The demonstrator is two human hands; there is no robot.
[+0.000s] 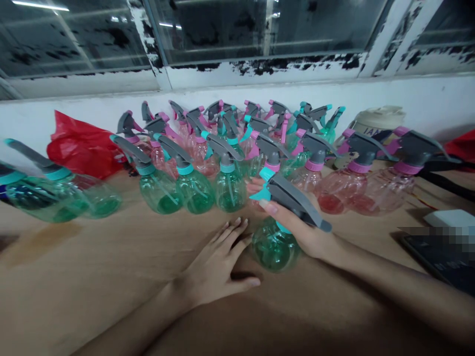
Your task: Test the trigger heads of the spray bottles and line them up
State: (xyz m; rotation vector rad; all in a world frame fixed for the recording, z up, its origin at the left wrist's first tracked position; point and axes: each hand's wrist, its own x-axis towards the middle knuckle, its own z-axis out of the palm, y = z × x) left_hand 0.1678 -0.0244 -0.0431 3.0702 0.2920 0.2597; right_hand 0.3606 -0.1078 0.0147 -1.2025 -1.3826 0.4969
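My right hand [297,222] is wrapped round the neck of a green spray bottle [274,249] with a grey and turquoise trigger head. The bottle is close to upright, in front of the rows, and part of its neck is hidden by my fingers. Flat on the table, just left of that bottle, lies my left hand [218,267] with its fingers spread and nothing in it. Behind my hands stand green spray bottles [195,195] with turquoise collars. Pink spray bottles [334,193] with pink collars are at the right and further back.
At the back left lies a red plastic bag [81,146]. More green bottles [67,200] stand at the left edge. A pale lidded container [380,118] sits by the wall. Near the right edge are a white block [451,217] and a dark phone [441,257] on the table [122,277].
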